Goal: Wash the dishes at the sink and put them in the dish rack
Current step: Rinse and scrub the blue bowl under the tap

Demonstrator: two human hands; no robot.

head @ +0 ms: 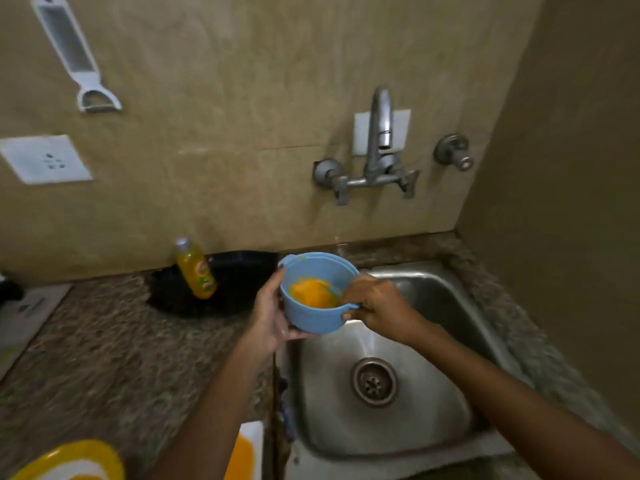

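Observation:
A small blue bowl (317, 318) with two side handles is held above the left edge of the steel sink (429, 431). My left hand (268, 315) grips its outer wall and base from the left. Inside the bowl lies an orange sponge (311, 292). My right hand (375, 303) reaches over the right rim, its fingers curled on the sponge. The bowl tilts toward me. No water runs from the tap (381, 133).
A yellow dish-soap bottle (195, 270) leans in a black tray (239, 282) behind the bowl. A yellow and white plate (74, 460) and another orange and white dish (247, 452) sit at the counter's near edge. A peeler (71, 53) hangs on the wall.

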